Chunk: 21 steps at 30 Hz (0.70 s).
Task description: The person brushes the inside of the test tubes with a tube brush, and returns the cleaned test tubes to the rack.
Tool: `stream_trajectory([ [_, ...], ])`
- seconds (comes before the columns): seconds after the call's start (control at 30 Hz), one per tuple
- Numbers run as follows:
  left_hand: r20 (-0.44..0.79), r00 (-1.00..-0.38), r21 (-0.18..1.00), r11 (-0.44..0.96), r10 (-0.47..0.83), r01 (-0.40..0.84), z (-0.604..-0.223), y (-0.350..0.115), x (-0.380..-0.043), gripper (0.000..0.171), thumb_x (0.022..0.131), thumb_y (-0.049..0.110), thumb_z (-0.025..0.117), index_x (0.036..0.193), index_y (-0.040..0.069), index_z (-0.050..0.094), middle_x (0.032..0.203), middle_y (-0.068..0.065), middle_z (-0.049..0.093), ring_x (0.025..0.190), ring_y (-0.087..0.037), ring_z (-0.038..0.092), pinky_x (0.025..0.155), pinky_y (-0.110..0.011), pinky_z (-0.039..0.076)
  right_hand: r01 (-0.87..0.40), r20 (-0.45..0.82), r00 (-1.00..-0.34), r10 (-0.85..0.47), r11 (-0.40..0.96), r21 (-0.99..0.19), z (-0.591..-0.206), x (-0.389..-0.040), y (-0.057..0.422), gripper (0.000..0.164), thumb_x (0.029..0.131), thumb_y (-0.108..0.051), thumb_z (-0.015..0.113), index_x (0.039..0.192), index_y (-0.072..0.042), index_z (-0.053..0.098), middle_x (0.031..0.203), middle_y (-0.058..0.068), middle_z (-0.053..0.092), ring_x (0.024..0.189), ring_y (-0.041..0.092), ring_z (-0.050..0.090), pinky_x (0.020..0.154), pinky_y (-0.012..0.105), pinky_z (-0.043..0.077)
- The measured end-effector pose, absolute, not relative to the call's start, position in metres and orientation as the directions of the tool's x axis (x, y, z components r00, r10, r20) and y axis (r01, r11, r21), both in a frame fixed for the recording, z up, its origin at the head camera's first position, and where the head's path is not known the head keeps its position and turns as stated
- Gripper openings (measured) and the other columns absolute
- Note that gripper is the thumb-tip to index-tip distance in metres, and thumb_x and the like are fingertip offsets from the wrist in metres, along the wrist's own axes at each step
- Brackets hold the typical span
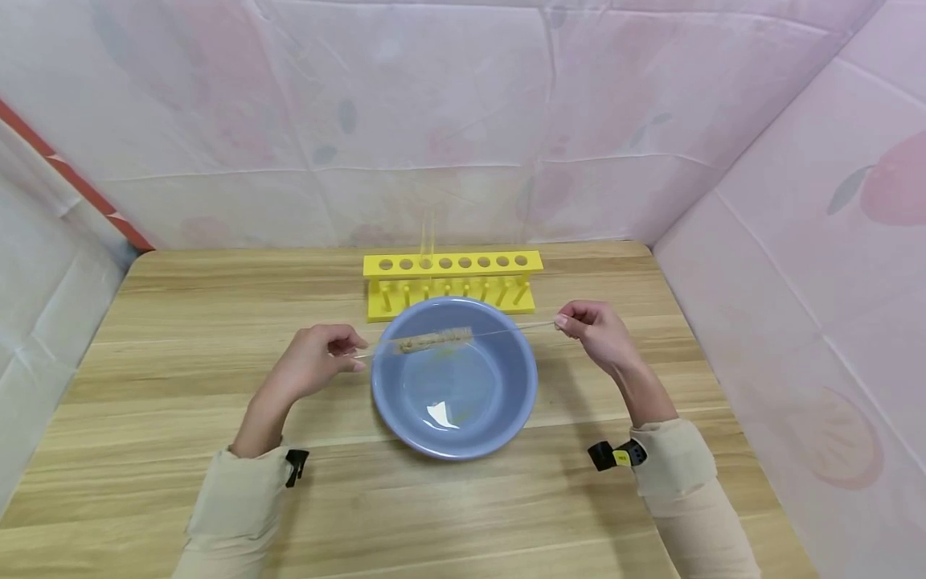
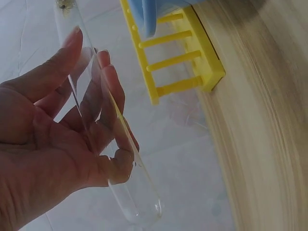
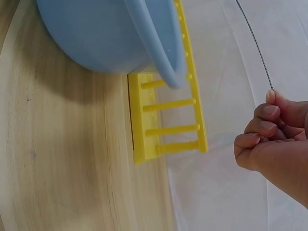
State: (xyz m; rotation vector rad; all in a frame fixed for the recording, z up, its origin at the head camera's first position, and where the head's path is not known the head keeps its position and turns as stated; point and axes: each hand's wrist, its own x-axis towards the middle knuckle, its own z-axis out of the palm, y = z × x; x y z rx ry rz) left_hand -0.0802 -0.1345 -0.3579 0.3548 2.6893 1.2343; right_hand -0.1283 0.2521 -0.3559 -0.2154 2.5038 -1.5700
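Note:
My left hand (image 1: 314,358) holds a clear glass test tube (image 2: 137,207), thumb on one side and fingers along the other. The tube lies nearly level over the blue basin (image 1: 448,444), its rounded end towards the left. Inside its right part sit the pale bristles of a test tube brush (image 1: 434,340). From there the brush's thin twisted wire handle (image 3: 257,48) runs right, beyond the basin's rim. My right hand (image 1: 599,331) pinches the far end of that wire between thumb and forefinger, the other fingers curled in.
Behind the basin stands a yellow test tube rack (image 1: 452,264) with a row of holes and pegs. Another clear test tube (image 1: 428,233) stands upright in it. Patterned sheeting (image 1: 434,104) hangs behind the wooden table (image 1: 463,523) and at its sides.

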Motion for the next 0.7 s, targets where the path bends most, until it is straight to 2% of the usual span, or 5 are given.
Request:
stream_trajectory([
  [0.23, -0.053, -0.966, 0.75, 0.648, 0.254, 0.13, -0.3578, -0.1361, -0.0782, 0.015, 0.075, 0.003, 0.072, 0.089, 0.002, 0.067, 0.082, -0.007, 0.063, 0.079, -0.022, 0.057, 0.072, -0.038, 0.047, -0.022, -0.076, -0.973, -0.217, 0.416, -0.909, -0.3584, -0.1278, 0.257, 0.018, 0.088, -0.003, 0.055, 0.08, 0.014, 0.054, 0.062, -0.004, 0.044, 0.06, 0.009, 0.041, 0.055, 0.024, 0.034],
  [0.37, -0.048, -0.972, 0.727, 0.676, 0.228, 0.123, -0.357, -0.1352, -0.0773, 0.016, 0.074, 0.004, 0.073, 0.089, 0.003, 0.067, 0.078, -0.005, 0.063, 0.076, -0.021, 0.057, 0.07, -0.037, 0.047, 0.078, -0.153, -0.961, -0.229, 0.309, -0.948, -0.3592, -0.1272, 0.2567, 0.016, 0.088, 0.003, 0.052, 0.073, 0.01, 0.053, 0.06, -0.002, 0.043, 0.058, 0.009, 0.04, 0.054, 0.021, 0.035],
  [0.5, -0.033, -0.975, 0.706, 0.696, 0.22, 0.133, -0.3554, -0.134, -0.0767, 0.016, 0.074, 0.004, 0.073, 0.089, 0.003, 0.068, 0.075, -0.003, 0.061, 0.073, -0.019, 0.056, 0.067, -0.036, 0.046, 0.202, -0.241, -0.938, -0.248, 0.172, -0.964, -0.3575, -0.1275, 0.2571, 0.024, 0.087, 0.009, 0.048, 0.066, 0.001, 0.054, 0.06, 0.001, 0.044, 0.058, 0.01, 0.042, 0.056, 0.021, 0.039],
  [0.7, -0.037, -0.972, 0.725, 0.676, 0.232, 0.134, -0.3552, -0.1345, -0.0764, 0.015, 0.074, 0.003, 0.072, 0.089, 0.002, 0.067, 0.078, -0.006, 0.063, 0.075, -0.021, 0.058, 0.069, -0.037, 0.047, 0.277, -0.3, -0.914, -0.273, 0.122, -0.953, -0.3544, -0.1288, 0.2609, 0.028, 0.088, 0.009, 0.047, 0.064, -0.002, 0.056, 0.063, 0.003, 0.047, 0.058, 0.011, 0.043, 0.058, 0.022, 0.04],
])
